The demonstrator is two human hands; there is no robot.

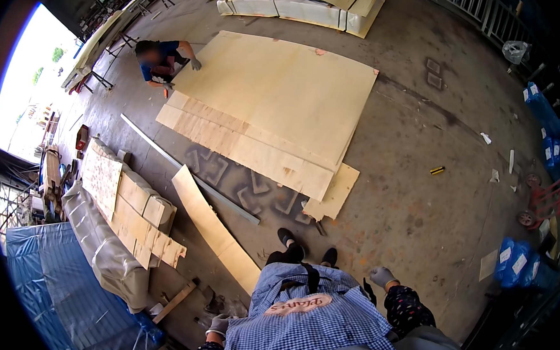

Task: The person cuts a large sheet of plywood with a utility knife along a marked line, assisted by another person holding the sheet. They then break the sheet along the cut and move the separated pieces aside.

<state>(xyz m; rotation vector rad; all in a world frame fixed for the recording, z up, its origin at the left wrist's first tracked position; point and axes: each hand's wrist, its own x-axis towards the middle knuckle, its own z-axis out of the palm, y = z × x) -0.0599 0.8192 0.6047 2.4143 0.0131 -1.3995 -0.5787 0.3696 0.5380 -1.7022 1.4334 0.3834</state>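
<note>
My right hand (384, 277), in a grey glove, hangs out beside my checked apron (310, 318). Its fingers are loosely bent and I see nothing in them. On the other side my left hand (219, 325), gloved too, hangs low by the apron's edge, its fingers loosely apart and holding nothing that shows. Ahead of my feet lies a stack of large pale wood sheets (279, 88), with a narrower strip (243, 144) along its near edge. A co-worker (162, 59) crouches at the stack's left side, one gloved hand on the top sheet and an orange object (166, 93) near the other.
A long wood strip (216, 229) and a metal bar (190, 169) lie on the floor to my left, near covered bundles (105, 248) and a blue tarp (62, 283). At right are a yellow-black tool (437, 170), blue packages (518, 263) and a red hand truck (551, 201).
</note>
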